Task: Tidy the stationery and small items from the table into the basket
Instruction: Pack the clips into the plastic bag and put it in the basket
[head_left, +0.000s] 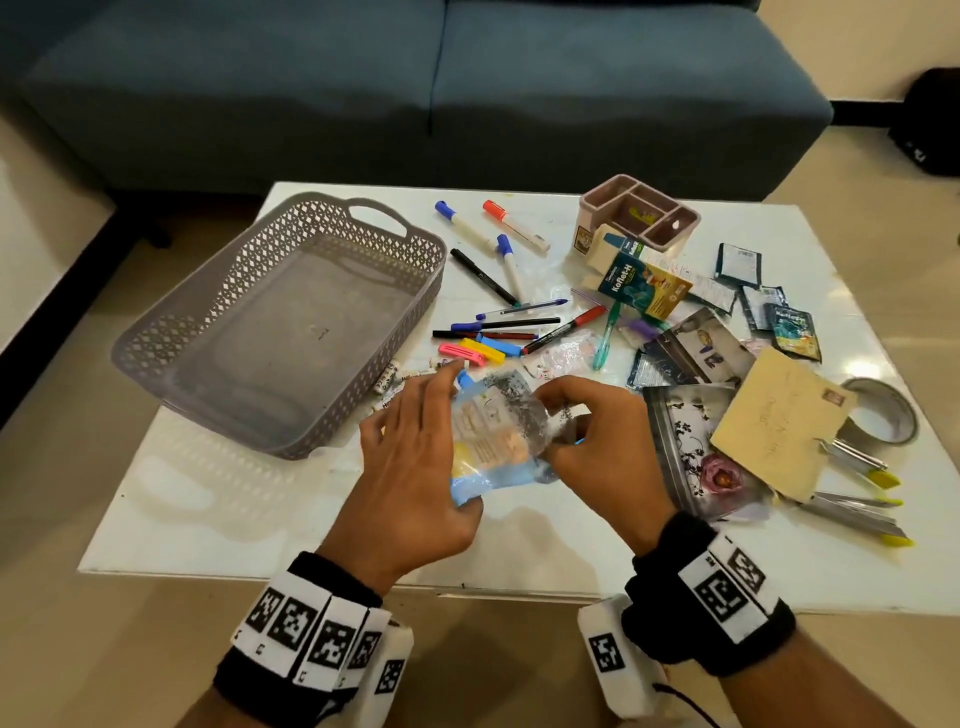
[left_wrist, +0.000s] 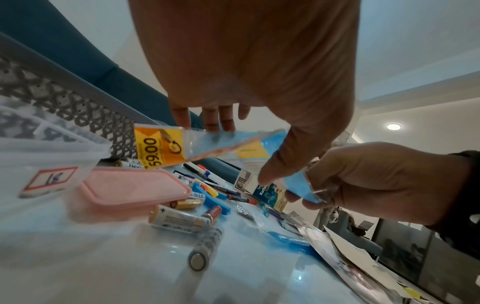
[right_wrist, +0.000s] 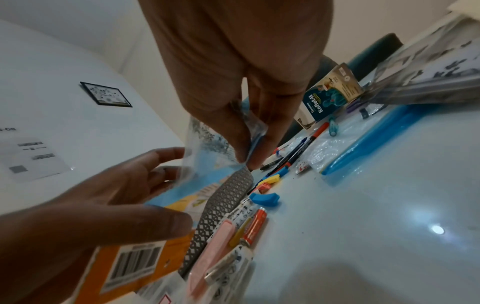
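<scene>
Both hands hold a clear plastic packet (head_left: 493, 441) with a blue and yellow card inside, just above the table's front middle. My left hand (head_left: 441, 447) grips its left side, fingers along the far edge and thumb on the near side (left_wrist: 241, 148). My right hand (head_left: 558, 421) pinches the packet's right corner (right_wrist: 244, 162). A yellow price sticker (left_wrist: 161, 150) shows on the packet. The grey lattice basket (head_left: 208, 322) stands empty to the left of the hands.
Pens and markers (head_left: 509, 322), coloured clips (head_left: 478, 353) and batteries (left_wrist: 182, 220) lie beyond the hands. A pink case (left_wrist: 135, 189) lies by the basket. A pink organiser (head_left: 639, 218), sachets, an envelope (head_left: 779, 426) and a tape roll (head_left: 883, 410) crowd the right side.
</scene>
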